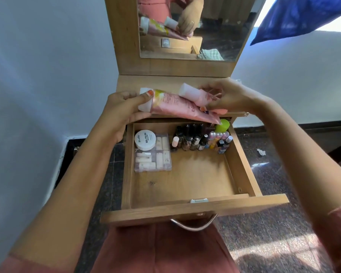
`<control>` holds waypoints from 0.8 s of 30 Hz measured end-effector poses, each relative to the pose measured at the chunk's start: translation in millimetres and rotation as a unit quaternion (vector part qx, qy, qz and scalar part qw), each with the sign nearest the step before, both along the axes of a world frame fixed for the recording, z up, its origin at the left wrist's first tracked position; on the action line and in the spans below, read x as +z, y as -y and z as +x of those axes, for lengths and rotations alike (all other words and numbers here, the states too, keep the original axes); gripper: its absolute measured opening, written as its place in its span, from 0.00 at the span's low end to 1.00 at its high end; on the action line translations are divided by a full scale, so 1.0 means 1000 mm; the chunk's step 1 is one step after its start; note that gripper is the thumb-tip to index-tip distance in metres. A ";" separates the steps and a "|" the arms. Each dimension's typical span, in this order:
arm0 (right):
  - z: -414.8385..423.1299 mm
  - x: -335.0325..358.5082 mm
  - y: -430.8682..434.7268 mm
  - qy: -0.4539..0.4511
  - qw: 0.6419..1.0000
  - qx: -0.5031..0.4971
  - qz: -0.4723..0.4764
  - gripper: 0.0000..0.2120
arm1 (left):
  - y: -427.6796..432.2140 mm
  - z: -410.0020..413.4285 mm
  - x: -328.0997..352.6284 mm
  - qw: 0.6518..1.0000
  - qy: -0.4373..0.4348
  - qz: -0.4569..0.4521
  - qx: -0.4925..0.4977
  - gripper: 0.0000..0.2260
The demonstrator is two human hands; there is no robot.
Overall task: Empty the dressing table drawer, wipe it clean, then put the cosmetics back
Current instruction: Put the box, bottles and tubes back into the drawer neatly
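The light wooden drawer stood pulled fully out below the dressing table top, its front half bare. At its left rear lay a clear plastic compartment box with a round white jar marked NAIL POLISH on it; dark-capped nail polish bottles crowded the back right. Above the drawer's rear, the left hand gripped the capped end of a large pink squeeze tube, and the right hand held a smaller white-capped pink tube resting on it. The large tube's tail hid some bottles and part of a green-lidded item. The tubes' lettering was unreadable.
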State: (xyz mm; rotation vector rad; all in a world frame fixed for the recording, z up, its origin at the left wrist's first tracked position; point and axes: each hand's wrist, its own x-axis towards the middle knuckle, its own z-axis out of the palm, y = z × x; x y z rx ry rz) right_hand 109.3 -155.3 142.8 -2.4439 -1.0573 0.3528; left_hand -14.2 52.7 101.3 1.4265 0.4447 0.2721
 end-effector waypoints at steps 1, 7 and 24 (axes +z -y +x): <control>-0.005 -0.004 0.003 -0.006 1.000 -0.002 -0.004 0.22 | 0.003 -0.006 -0.003 1.000 -0.004 -0.002 -0.002 0.06; -0.028 -0.033 0.023 -0.035 0.998 -0.015 -0.045 0.24 | 0.024 -0.034 -0.033 0.998 -0.049 -0.037 -0.022 0.05; -0.057 -0.111 0.063 -0.150 0.980 -0.049 -0.120 0.25 | 0.081 -0.041 -0.100 0.983 -0.162 -0.028 -0.087 0.13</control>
